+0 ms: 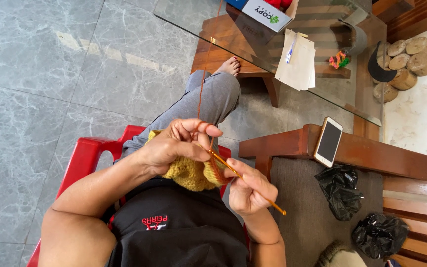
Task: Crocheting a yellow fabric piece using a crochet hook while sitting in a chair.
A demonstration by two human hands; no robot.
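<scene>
A red plastic chair (82, 158) seats the person. Above the lap, the left hand (174, 146) pinches the yellow crochet piece (191, 173) — its fingers closed on the fabric and the orange yarn strand (202, 84). Just right, the right hand (250, 190) grips an orange crochet hook (245, 180), tip in the work. Farther right, a smartphone (328, 142) lies on a wooden armrest (371, 153) — black plastic bags (342, 190) below.

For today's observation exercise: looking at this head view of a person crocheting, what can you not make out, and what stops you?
- Hook tip of the crochet hook, head view: buried in the yellow crochet piece.
- Far end of the orange yarn, head view: cut off by the top edge.
- Left hand palm: turned away.
- Black bags: contents hidden by opaque plastic.
- Right hand fingertips: curled under.
</scene>
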